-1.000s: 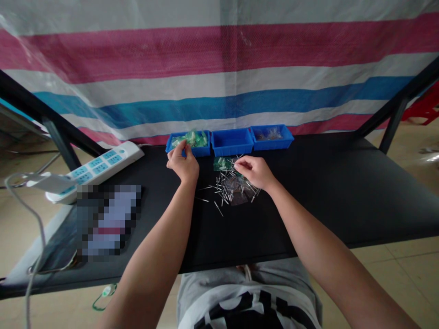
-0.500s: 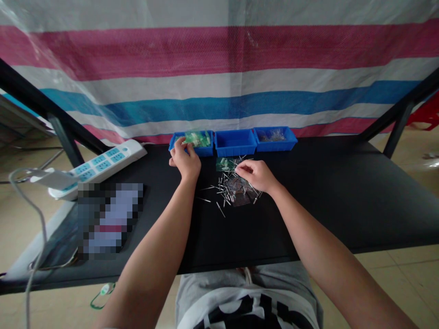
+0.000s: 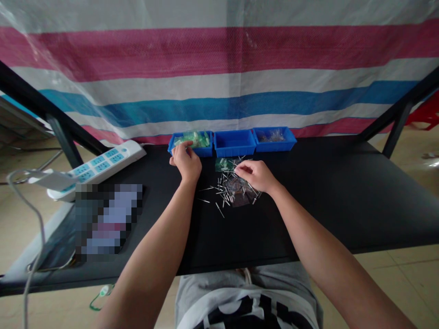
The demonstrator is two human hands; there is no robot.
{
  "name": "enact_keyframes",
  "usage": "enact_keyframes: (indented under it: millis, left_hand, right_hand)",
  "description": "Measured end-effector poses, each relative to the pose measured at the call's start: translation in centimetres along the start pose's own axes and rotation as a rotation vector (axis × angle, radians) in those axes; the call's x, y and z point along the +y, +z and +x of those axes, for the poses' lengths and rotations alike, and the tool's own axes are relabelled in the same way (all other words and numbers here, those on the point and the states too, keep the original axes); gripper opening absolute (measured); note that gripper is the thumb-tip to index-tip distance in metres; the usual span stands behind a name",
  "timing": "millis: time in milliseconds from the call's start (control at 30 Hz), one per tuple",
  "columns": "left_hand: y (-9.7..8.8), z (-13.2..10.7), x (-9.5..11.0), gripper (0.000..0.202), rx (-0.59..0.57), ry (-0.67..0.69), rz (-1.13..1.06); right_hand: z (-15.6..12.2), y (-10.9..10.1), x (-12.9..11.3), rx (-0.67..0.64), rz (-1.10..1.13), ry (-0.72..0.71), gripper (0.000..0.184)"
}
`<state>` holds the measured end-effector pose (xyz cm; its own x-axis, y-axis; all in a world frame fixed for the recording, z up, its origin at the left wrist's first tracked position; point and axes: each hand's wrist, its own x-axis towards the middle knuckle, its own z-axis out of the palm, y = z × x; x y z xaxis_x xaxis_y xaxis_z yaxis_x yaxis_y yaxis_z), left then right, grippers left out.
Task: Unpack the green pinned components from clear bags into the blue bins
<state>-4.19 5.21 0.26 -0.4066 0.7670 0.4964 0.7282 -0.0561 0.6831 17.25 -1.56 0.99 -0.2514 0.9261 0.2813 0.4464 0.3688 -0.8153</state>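
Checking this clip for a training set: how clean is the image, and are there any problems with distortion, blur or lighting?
In the head view, the wide lens bows the black table and the striped tarp; a pixelated mosaic hides something at the table's left; light is soft and even, with faint shadows; the metal pins stay fairly sharp.
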Motion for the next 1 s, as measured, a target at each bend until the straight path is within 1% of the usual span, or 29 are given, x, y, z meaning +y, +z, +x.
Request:
enact_keyframes:
  millis: [100, 233, 367, 433, 500, 567, 633, 667, 733, 800, 867, 900, 1000]
  left_hand:
    - [-0.3, -0.1, 0.2, 0.028, -0.012, 0.049, -0.046]
    - [0.1, -0.2, 0.0, 0.033, -0.100, 0.131, 0.003]
    - [0.9, -0.4, -0.5, 0.035, -0.197, 0.127, 0.123]
    - [0.9, -0.5, -0.4, 0.036, -0.226, 0.126, 0.163]
    - [0.8, -0.7, -0.2, 0.037, -0.215, 0.116, 0.171]
    - [0.5, -0.8, 0.1, 0.039, -0.160, 0.105, 0.155]
    - [0.2, -0.9, 0.3, 0.043, -0.113, 0.139, 0.129]
    - [0.1, -1.0, 0.3, 0.046, -0.114, 0.181, 0.120]
    - [0.1, -1.2, 0.3, 0.054, -0.172, 0.285, 0.119]
    - [0.2, -1.3, 0.2, 0.058, -0.271, 0.357, 0.146]
    - [0.3, -1.5, 0.2, 0.060, -0.339, 0.360, 0.188]
    - [0.3, -1.5, 0.3, 0.061, -0.353, 0.346, 0.208]
    - [0.2, -1.6, 0.6, 0.064, -0.350, 0.307, 0.242]
  right_hand:
    - [0.0, 0.0, 0.0, -0.018, -0.013, 0.002, 0.023]
    - [0.0, 0.0, -0.1, -0.046, -0.023, 0.006, 0.024]
    - [-0.1, -0.1, -0.2, -0.052, -0.016, 0.001, 0.026]
    - [-0.1, -0.1, -0.3, -0.055, -0.011, 0.000, 0.026]
    - [-0.1, -0.2, -0.4, -0.055, -0.010, 0.003, 0.027]
    - [-0.1, -0.2, -0.4, -0.055, -0.011, 0.007, 0.027]
    - [-0.1, -0.2, -0.3, -0.057, -0.012, 0.008, 0.028]
    - [0.0, -0.2, -0.3, -0.060, -0.012, 0.007, 0.028]
    - [0.0, -0.2, -0.3, -0.062, -0.013, 0.007, 0.028]
    - [0.0, -0.2, -0.3, -0.064, -0.014, 0.010, 0.028]
    - [0.0, -0.2, -0.4, -0.063, -0.015, 0.013, 0.027]
    - [-0.1, -0.2, -0.4, -0.063, -0.016, 0.012, 0.027]
    - [-0.1, -0.2, -0.5, -0.067, -0.024, 0.014, 0.027]
